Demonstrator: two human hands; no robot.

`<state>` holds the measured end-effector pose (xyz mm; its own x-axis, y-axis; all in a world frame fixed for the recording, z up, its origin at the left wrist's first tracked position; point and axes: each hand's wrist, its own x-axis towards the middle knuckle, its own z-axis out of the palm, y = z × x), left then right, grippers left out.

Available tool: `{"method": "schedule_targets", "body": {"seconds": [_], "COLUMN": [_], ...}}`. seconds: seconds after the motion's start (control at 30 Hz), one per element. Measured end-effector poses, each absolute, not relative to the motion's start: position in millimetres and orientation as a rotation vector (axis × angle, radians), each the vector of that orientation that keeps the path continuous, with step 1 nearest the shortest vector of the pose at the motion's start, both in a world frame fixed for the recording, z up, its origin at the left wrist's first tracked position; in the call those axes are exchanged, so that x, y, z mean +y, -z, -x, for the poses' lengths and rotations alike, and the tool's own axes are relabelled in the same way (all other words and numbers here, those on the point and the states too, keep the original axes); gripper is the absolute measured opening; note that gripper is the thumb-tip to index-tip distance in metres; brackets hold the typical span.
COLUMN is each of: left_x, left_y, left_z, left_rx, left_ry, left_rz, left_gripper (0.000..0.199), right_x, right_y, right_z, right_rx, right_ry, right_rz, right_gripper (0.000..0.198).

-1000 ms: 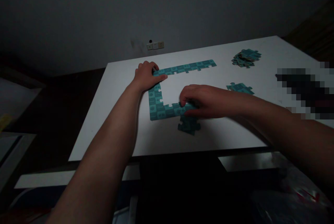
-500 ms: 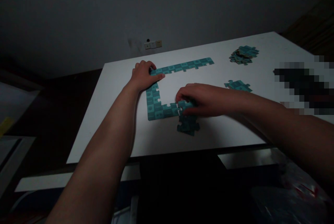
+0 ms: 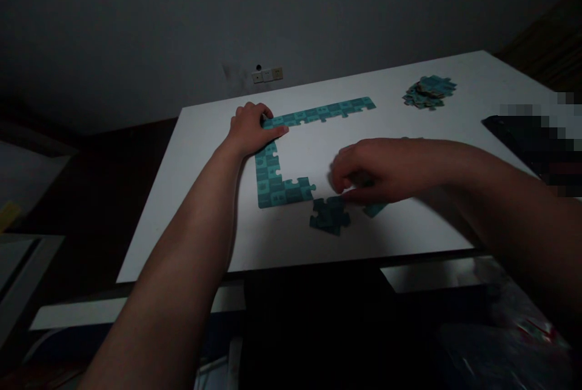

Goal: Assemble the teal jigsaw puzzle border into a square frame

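Head view: on the surface (image 3: 191, 147), the left hand (image 3: 248, 129) rests, fingers spread, on the far left corner of the puzzle (image 3: 269, 187); the right hand (image 3: 379, 168) curls beside near pieces (image 3: 330, 213), whether grasping I cannot tell.

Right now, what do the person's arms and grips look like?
The left arm and right arm are bare, with no sleeves, watches or markings showing. The left grip and right grip are ungloved hands; no rings show, though it's dim.
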<state>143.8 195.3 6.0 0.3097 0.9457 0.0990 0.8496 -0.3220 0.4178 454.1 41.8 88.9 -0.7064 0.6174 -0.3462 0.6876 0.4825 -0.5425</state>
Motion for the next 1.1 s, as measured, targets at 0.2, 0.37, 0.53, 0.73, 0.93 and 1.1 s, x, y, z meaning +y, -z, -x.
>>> {"method": "schedule_targets", "body": {"seconds": [0.2,0.37,0.53,0.73,0.93,1.1], "left_x": [195,196,198,196,194,195], "left_y": [-7,-6,-7,-7,-8,-8], "left_z": [-144,-142,-142,-143,-143,-143], "left_rx": [1.617,1.598,1.588,1.607,1.612,1.624], "left_ry": [-0.482,-0.498,-0.519,-0.499,-0.492,-0.484], "left_rz": [-2.267,-2.263,-2.254,-2.268,-2.288,-2.267], "left_gripper": [0.052,0.051,0.049,0.047,0.046,0.048], "right_x": [33,24,32,41,34,27], "right_y": [-80,-74,-85,-94,-91,-88], "right_z": [-436,-425,-436,-458,-451,-429], "right_rx": [2.681,2.725,2.714,2.623,2.768,2.763], "right_ry": [0.907,0.868,1.146,1.209,1.004,0.707], "right_rz": [-1.205,-1.148,-1.131,-1.095,-1.095,-1.067], "right_gripper": [0.053,0.043,0.017,0.026,0.027,0.022]}}
